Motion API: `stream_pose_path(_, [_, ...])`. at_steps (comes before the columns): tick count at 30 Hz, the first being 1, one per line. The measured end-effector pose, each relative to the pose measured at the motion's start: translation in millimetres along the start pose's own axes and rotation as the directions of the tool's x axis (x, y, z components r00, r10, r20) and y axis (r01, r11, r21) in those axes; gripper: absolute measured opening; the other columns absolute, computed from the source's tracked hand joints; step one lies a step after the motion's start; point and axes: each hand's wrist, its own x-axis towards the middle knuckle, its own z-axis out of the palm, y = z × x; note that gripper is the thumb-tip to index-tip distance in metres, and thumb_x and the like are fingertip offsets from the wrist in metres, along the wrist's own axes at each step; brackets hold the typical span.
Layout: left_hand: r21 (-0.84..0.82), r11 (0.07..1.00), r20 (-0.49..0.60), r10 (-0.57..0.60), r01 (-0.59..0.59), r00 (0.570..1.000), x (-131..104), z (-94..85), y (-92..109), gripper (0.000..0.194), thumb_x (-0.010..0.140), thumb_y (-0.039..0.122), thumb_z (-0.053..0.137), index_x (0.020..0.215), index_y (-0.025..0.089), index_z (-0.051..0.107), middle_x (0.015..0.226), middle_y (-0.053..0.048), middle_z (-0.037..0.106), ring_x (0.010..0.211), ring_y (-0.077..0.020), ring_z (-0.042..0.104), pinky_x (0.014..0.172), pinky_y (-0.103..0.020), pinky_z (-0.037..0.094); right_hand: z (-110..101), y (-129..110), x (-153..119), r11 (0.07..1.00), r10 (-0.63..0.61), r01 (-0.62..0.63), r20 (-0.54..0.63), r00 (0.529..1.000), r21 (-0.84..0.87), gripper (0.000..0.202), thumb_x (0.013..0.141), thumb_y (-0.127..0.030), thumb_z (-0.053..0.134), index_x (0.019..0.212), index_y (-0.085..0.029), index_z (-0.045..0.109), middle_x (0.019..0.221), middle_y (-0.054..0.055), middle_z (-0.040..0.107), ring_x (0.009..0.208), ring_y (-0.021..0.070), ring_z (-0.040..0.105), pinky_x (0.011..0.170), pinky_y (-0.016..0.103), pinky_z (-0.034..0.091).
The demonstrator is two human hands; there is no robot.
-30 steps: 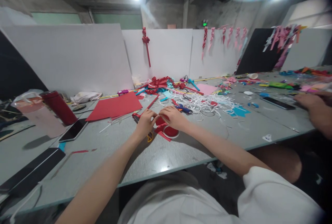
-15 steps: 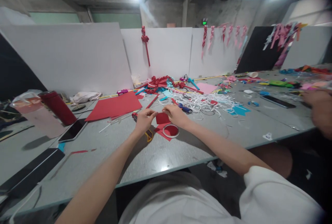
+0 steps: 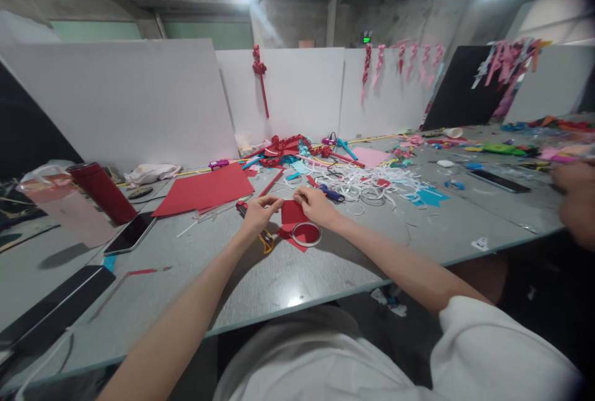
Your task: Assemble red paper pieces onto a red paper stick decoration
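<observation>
A small piece of red paper [image 3: 292,212] is pinched between my two hands, above the table. My left hand [image 3: 258,215] has its thumb and fingertips closed at the paper's left edge. On the other edge, my right hand [image 3: 315,205] grips it with bent fingers. Just below, a roll of tape [image 3: 307,234] lies flat on more red paper [image 3: 294,242]. A utility knife with a yellow end [image 3: 266,241] rests partly hidden under my left hand. Beyond my right hand lies a dark blue tool [image 3: 331,193] whose kind I cannot make out.
White paper strips [image 3: 367,183] pile up behind my hands. Large red sheets [image 3: 204,189] lie left. Further left stand a red flask [image 3: 103,191] and a clear bottle [image 3: 69,209], beside a phone [image 3: 131,233]. At the right edge shows another person's hand [image 3: 576,202].
The red paper between my hands has tilted and shows more of its face. My hands have barely shifted. The other person's hand at the right has moved slightly right.
</observation>
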Motion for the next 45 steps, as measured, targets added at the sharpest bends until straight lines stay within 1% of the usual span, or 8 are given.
stream_pose_path(5, [0.056, 0.998, 0.024, 0.01, -0.011, 1.0, -3, 1.5, 4, 0.037, 0.079, 0.053, 0.074, 0.09, 0.017, 0.078, 0.085, -0.007, 0.077, 0.074, -0.0193, 0.068, 0.069, -0.029, 0.054, 0, 2, -1, 1.0, -0.006, 0.005, -0.028, 1.0, -0.017, 0.016, 0.098, -0.019, 0.05, 0.089, -0.018, 0.063, 0.084, 0.005, 0.067, 0.079, 0.0184, 0.059, 0.076, 0.029, 0.042])
stream_pose_path(9, [0.072, 0.997, -0.011, 0.02, -0.019, 1.0, -6, 3.8, 6, 0.033, 0.082, 0.048, 0.071, 0.089, 0.017, 0.079, 0.085, -0.007, 0.078, 0.074, -0.0202, 0.07, 0.069, -0.03, 0.055, -2, -6, -3, 0.993, -0.102, 0.09, -0.171, 0.98, -0.077, 0.015, 0.095, -0.018, 0.056, 0.108, -0.019, 0.064, 0.111, 0.011, 0.066, 0.107, 0.0252, 0.058, 0.098, 0.04, 0.043])
stream_pose_path(11, [0.094, 0.995, -0.033, 0.029, -0.026, 0.999, -7, 4.9, 8, 0.029, 0.083, 0.044, 0.07, 0.088, 0.017, 0.079, 0.085, -0.007, 0.078, 0.075, -0.0211, 0.071, 0.069, -0.031, 0.055, -3, -10, -4, 0.987, -0.14, 0.12, -0.204, 0.969, -0.107, 0.017, 0.094, -0.018, 0.058, 0.11, -0.02, 0.064, 0.115, 0.012, 0.065, 0.114, 0.0274, 0.056, 0.104, 0.044, 0.041])
stream_pose_path(15, [0.142, 0.988, -0.042, 0.069, -0.063, 0.997, -10, 7.1, 11, 0.023, 0.086, 0.037, 0.068, 0.09, 0.018, 0.08, 0.087, -0.007, 0.079, 0.078, -0.0221, 0.072, 0.073, -0.033, 0.057, 2, -13, -8, 0.988, -0.15, 0.146, -0.111, 0.982, -0.045, 0.015, 0.098, -0.019, 0.053, 0.105, -0.02, 0.066, 0.103, 0.01, 0.068, 0.102, 0.0232, 0.062, 0.095, 0.037, 0.048])
stream_pose_path(20, [0.194, 0.966, -0.031, 0.179, -0.17, 0.983, -12, 9.2, 7, 0.021, 0.088, 0.033, 0.065, 0.093, 0.018, 0.079, 0.093, -0.007, 0.079, 0.082, -0.0213, 0.073, 0.077, -0.033, 0.057, 9, -12, -11, 0.991, -0.13, 0.129, -0.031, 0.991, -0.04, 0.016, 0.099, -0.021, 0.055, 0.107, -0.019, 0.069, 0.103, 0.009, 0.072, 0.097, 0.0207, 0.067, 0.089, 0.034, 0.051])
stream_pose_path(30, [0.355, 0.85, 0.057, 0.395, -0.388, 0.917, -14, 8.2, 11, 0.015, 0.089, 0.019, 0.061, 0.089, 0.018, 0.075, 0.084, -0.006, 0.074, 0.078, -0.0181, 0.068, 0.076, -0.031, 0.054, 9, -13, -13, 0.985, -0.146, 0.146, 0.007, 0.989, -0.097, 0.016, 0.1, -0.022, 0.055, 0.104, -0.017, 0.07, 0.102, 0.01, 0.074, 0.097, 0.0203, 0.069, 0.089, 0.032, 0.051])
stream_pose_path(37, [0.382, 0.813, 0.095, 0.437, -0.438, 0.894, -14, 6.6, 10, 0.014, 0.089, 0.015, 0.06, 0.092, 0.018, 0.074, 0.083, -0.005, 0.071, 0.079, -0.017, 0.066, 0.076, -0.03, 0.052, 8, -12, -12, 0.973, -0.185, 0.185, 0.015, 0.983, -0.141, 0.015, 0.099, -0.021, 0.056, 0.103, -0.018, 0.07, 0.1, 0.008, 0.073, 0.095, 0.0193, 0.068, 0.087, 0.031, 0.052])
stream_pose_path(45, [0.361, 0.824, 0.093, 0.434, -0.436, 0.896, -14, 7.2, 11, 0.013, 0.088, 0.013, 0.061, 0.088, 0.017, 0.073, 0.081, -0.004, 0.07, 0.078, -0.0166, 0.065, 0.075, -0.029, 0.05, 9, -11, -13, 0.957, -0.209, 0.211, 0.031, 0.977, -0.197, 0.013, 0.098, -0.019, 0.057, 0.103, -0.018, 0.069, 0.099, 0.008, 0.072, 0.093, 0.0196, 0.068, 0.084, 0.031, 0.051])
